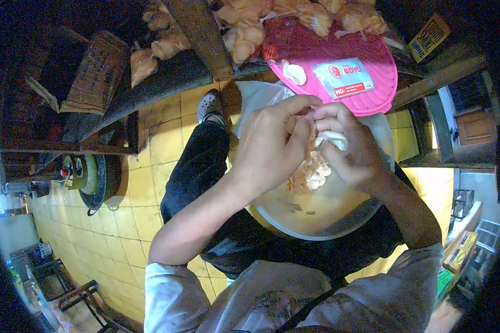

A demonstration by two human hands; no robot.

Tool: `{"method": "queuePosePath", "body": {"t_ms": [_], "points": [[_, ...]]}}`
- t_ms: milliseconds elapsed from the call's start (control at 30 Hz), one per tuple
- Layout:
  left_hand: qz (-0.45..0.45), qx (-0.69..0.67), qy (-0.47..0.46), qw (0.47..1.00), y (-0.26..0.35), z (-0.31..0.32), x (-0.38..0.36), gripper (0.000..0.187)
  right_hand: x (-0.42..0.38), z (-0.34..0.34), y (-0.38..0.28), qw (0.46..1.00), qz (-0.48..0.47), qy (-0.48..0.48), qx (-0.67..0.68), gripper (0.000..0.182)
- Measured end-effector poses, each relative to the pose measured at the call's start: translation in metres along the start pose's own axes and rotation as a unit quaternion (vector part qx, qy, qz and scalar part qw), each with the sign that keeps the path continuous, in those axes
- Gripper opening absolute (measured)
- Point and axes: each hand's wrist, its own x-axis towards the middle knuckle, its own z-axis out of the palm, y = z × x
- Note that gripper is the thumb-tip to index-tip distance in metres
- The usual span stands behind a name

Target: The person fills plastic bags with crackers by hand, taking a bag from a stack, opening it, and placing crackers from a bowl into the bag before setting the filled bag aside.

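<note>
My left hand [275, 147] and my right hand [353, 147] meet over a wide translucent tub [322, 225] between my legs. Fingertips of both are pinched together at the gathered top of a clear plastic bag of chips [314, 172], pale orange and thin, which shows below and between the hands. A white crumpled piece [333, 140] is tucked in the right palm, under its curled fingers. Just beyond the hands, a pink lid [380, 102] bears a pack of plastic bags [344, 77] labelled BOYO and another white crumpled piece [293, 72].
Filled bags of chips [244, 39] line the dark wooden bench [166, 80] at the top. A cardboard box [94, 72] stands at its left. On the yellow tiled floor [155, 183], a dark wide pan [103, 183] sits at left. A wooden beam [197, 36] rises ahead.
</note>
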Motion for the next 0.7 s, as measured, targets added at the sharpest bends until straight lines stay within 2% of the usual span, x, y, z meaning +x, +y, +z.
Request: {"method": "queuePosePath", "body": {"t_ms": [67, 100, 167, 300, 333, 367, 400, 467, 533, 567, 700], "points": [[0.002, 0.007, -0.026, 1.0, 0.003, 0.003, -0.001, 0.029, 0.002, -0.003, 0.01, 0.987, -0.151, 0.046, -0.04, 0.04], [0.015, 0.033, -0.051, 0.998, 0.007, 0.004, -0.003, 0.032, 0.001, -0.005, 0.01, 0.987, -0.15, 0.047, -0.04, 0.04], [0.031, 0.052, -0.047, 0.997, 0.012, 0.005, -0.005, 0.033, 0.001, -0.008, 0.009, 0.996, -0.071, 0.035, -0.028, 0.035], [0.068, 0.074, -0.017, 0.995, 0.006, 0.01, -0.004, 0.036, 0.001, -0.002, 0.012, 0.99, -0.103, 0.084, -0.039, 0.032], [0.067, 0.075, -0.016, 0.995, 0.006, 0.01, -0.004, 0.036, 0.002, -0.002, 0.008, 0.994, -0.052, 0.088, -0.045, 0.032], [0.039, 0.06, -0.026, 0.997, 0.008, 0.009, -0.003, 0.037, 0.003, -0.002, 0.005, 0.995, -0.001, 0.091, -0.051, 0.031], [0.011, 0.044, -0.036, 0.998, 0.009, 0.009, -0.003, 0.039, 0.003, -0.002, 0.001, 0.995, -0.001, 0.091, -0.05, 0.031], [0.011, 0.039, -0.043, 0.998, 0.006, 0.011, -0.005, 0.041, 0.002, -0.002, -0.007, 0.992, 0.045, 0.114, 0.021, 0.031], [0.011, 0.032, -0.052, 0.998, 0.004, 0.014, -0.007, 0.042, 0.002, -0.004, -0.003, 0.991, 0.04, 0.128, -0.02, 0.032], [0.008, -0.002, -0.072, 0.997, 0.004, 0.015, -0.009, 0.047, 0.003, -0.006, -0.001, 0.988, 0.036, 0.14, -0.06, 0.033], [0.002, -0.097, -0.101, 0.99, 0.004, 0.023, -0.012, 0.061, 0.004, -0.01, 0.011, 0.991, 0.071, 0.106, -0.05, 0.038]]}}
